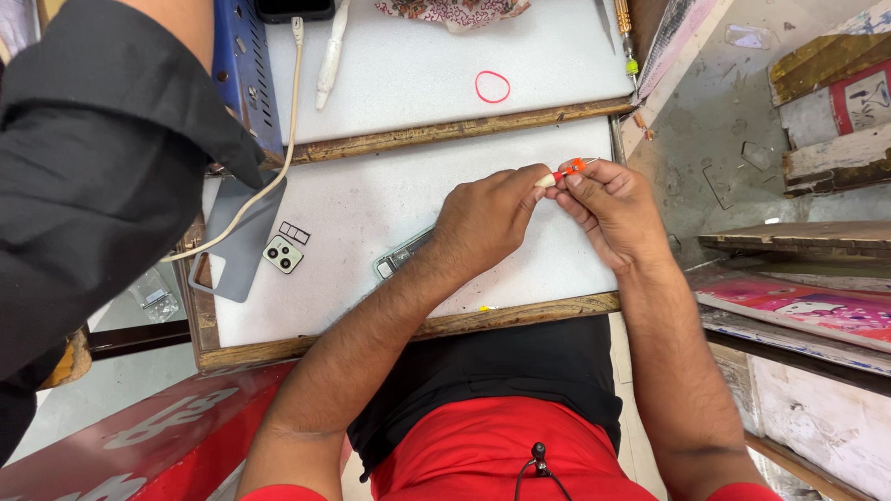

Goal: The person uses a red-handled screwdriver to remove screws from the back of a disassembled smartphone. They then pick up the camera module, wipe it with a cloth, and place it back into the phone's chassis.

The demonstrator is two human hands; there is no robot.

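A small orange-handled screwdriver [568, 170] sits right of centre in the frame, pinched between both hands above the white work surface. Its long axis runs nearly level, tilting slightly up toward the right, so the orange grip and metal tip end lie toward the right hand [608, 209] while the pale butt end points at the left hand [487, 215]. The left hand's thumb and fingertips are closed together on that pale end; the right hand's thumb and forefinger are clamped on the orange part, the other fingers curled loosely beneath. Both hands touch the tool, neither nearer than the other, and the tool lies just above and between the fingertips.

Under the left wrist, a clear phone frame piece [401, 256] lies flat on the white foam board [371, 204], slanting up to the right. Further left on the board sit a pale camera module [282, 254] with three lenses and a small black-edged tray [295, 232] just above it. A grey phone back cover [237, 243] overhangs the board's left edge, with a cream cable [278, 167] crossing it. In the upper part of the frame, a second white board carries a red rubber band [493, 86] and a white pen-like tool [329, 60]. A black sleeve [102, 158] of another person fills the upper left.
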